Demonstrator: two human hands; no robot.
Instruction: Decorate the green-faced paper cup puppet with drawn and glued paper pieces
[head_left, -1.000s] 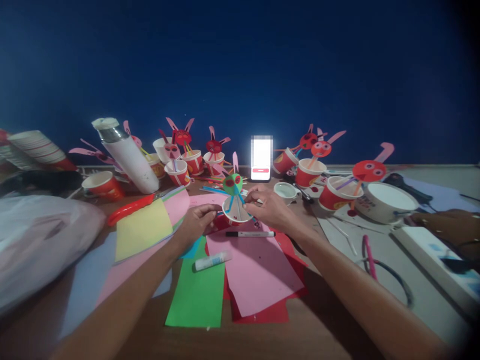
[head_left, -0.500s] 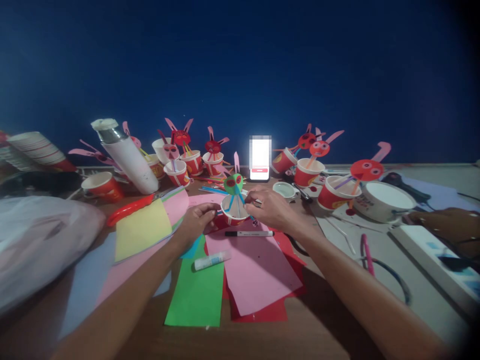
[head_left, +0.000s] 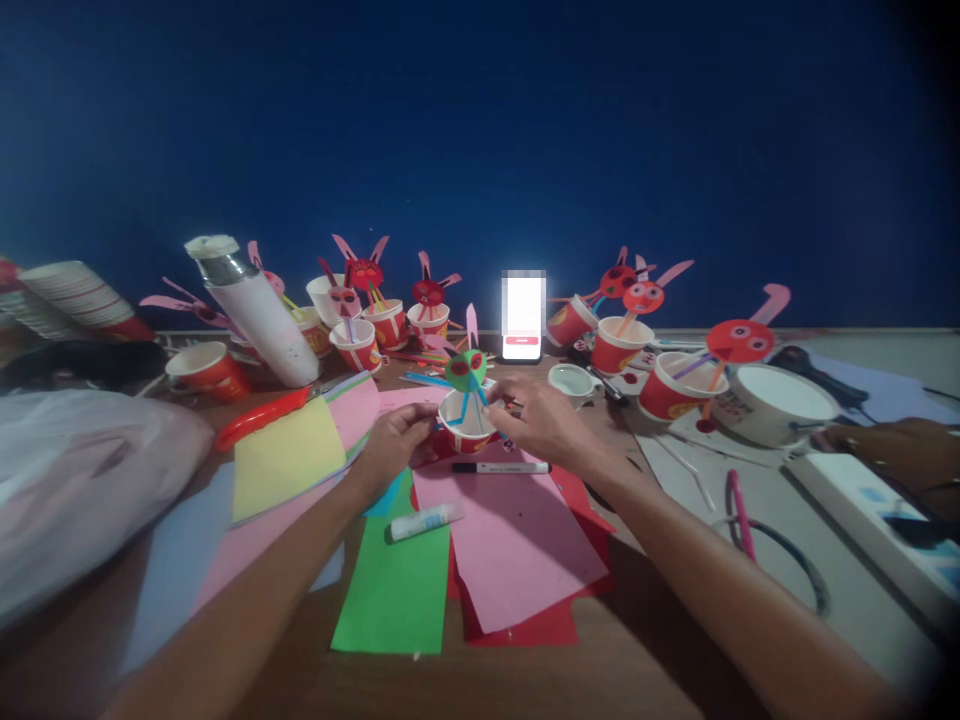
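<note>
Head view: my two bare forearms reach in from the near left and near right corners and slant toward each other, meeting around a red paper cup [head_left: 456,440] at the middle of the table. The cup stands mouth up, just beyond a black-and-white marker [head_left: 502,468], and carries a green paper face [head_left: 459,376] with red eyes, pink ears [head_left: 472,328] and bent blue straws [head_left: 463,408] for limbs.

My left hand [head_left: 396,440] lies at the cup's left side, knuckles up, fingers curled, thumb and fingertips drawn close together; I cannot tell whether they pinch a straw or only touch the wall. My right hand [head_left: 536,413] arches over the right side, wrist bent inward, index finger stretched past the rim on the far side and thumb lower by the straws; how firmly it grips, I cannot tell.

Near me, the marker lies across a pink sheet [head_left: 529,560], which overlaps red paper [head_left: 555,624]. Left of it, a white tube [head_left: 426,521] rests mostly on a green sheet [head_left: 394,595]. Beyond my right hand, to the far side, stands a lit phone [head_left: 522,352].
</note>
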